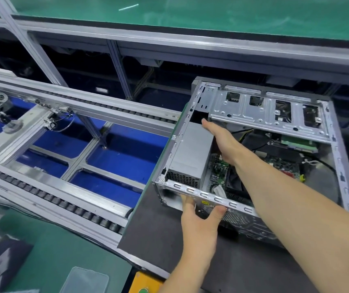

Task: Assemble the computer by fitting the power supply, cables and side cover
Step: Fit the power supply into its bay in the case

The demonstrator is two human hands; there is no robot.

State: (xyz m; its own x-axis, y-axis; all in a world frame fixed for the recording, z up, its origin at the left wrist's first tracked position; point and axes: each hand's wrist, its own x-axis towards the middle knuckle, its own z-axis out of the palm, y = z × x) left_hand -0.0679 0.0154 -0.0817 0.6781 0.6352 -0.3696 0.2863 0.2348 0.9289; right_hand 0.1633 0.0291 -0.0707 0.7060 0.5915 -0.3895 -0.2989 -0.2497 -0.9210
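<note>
Bright, even overhead light; soft shadows, wide-angle edge warp, slight blur.

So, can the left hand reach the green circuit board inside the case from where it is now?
Probably not directly. The left hand rests outside on the case near wall, and the right hand and its forearm cross above the circuit board. It would have to lift over the rim.
</note>
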